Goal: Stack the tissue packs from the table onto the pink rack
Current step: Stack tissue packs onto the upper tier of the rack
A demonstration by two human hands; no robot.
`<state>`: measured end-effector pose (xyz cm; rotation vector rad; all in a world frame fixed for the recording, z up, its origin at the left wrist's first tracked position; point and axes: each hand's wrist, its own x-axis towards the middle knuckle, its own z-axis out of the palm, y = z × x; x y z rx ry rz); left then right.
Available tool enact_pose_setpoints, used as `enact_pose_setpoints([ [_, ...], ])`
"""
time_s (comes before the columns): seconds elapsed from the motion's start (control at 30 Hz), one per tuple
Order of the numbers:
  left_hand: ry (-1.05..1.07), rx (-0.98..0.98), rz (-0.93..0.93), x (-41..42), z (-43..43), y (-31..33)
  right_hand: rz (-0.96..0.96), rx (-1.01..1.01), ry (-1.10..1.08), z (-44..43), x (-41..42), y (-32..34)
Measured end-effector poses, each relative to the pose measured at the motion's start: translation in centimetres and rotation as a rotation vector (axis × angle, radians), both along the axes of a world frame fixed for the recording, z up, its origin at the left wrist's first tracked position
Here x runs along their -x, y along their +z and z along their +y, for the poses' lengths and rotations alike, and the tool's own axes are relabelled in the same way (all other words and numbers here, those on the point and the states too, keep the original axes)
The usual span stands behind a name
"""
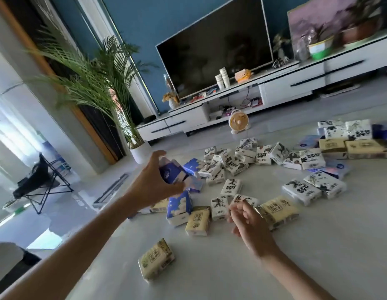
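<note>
Left hand (151,182) has a blue pack (172,172) held btw thumb and fingers, lifted off the table (274,256). Right hand (248,221) hangs over the pile w/ fingers loosely curled, holding nothing afaict, right by a white pack (219,207). Tons of packs scattered around, so early days imo. Pink rack isn't in view. Tip: grip across the flat sides, not a corner, and grab a 2nd w/ the free hand before turning to the rack.

Tissue packs (198,220): we count roughly thirty.
Hands (151,182): we see two.
Television (214,46): one.
Fan (238,123): one.
Potted palm (106,83): one.
</note>
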<state>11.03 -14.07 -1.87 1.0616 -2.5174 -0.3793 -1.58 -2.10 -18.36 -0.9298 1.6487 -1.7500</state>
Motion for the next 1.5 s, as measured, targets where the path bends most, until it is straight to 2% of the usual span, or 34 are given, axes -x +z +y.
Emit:
enact_pose_setpoints([
  [0.17,-0.386,0.122,-0.094,2.6,10.4,1.8,-0.168,0.178,0.172,8.2,0.7,8.4],
  [0.27,-0.520,0.194,-0.008,5.6,14.8,2.6,-0.065,0.301,0.082,12.6,2.3,13.7],
  [0.33,-0.587,0.239,0.037,7.5,17.2,3.3,0.012,0.339,0.016,15.8,3.5,15.1],
  [0.5,-0.754,0.131,0.069,12.7,22.3,3.6,0.043,0.272,-0.170,22.8,7.2,14.8],
  [0.63,-0.838,0.053,0.106,17.4,25.5,3.2,-0.077,0.237,-0.277,26.3,10.9,15.1],
  [0.8,-0.861,-0.087,0.153,22.3,27.4,4.2,-0.128,0.160,-0.345,28.3,15.7,16.9],
  [1.0,-0.772,-0.285,0.213,28.4,25.7,6.8,0.042,0.025,-0.510,28.7,22.9,20.0],
  [1.17,-0.802,-0.245,-0.163,31.7,24.0,5.2,0.247,-0.290,-0.599,27.7,27.9,20.1],
  [1.3,-0.834,-0.282,-0.263,33.2,24.0,4.0,0.340,-0.412,-0.606,26.6,29.7,19.0],
  [1.4,-0.856,-0.294,-0.328,33.7,23.9,3.3,0.553,-0.562,-0.622,26.2,29.6,18.3],
  [1.5,-0.839,-0.317,-0.311,33.8,23.6,2.7,0.766,-0.745,-0.643,26.2,29.0,18.0],
])
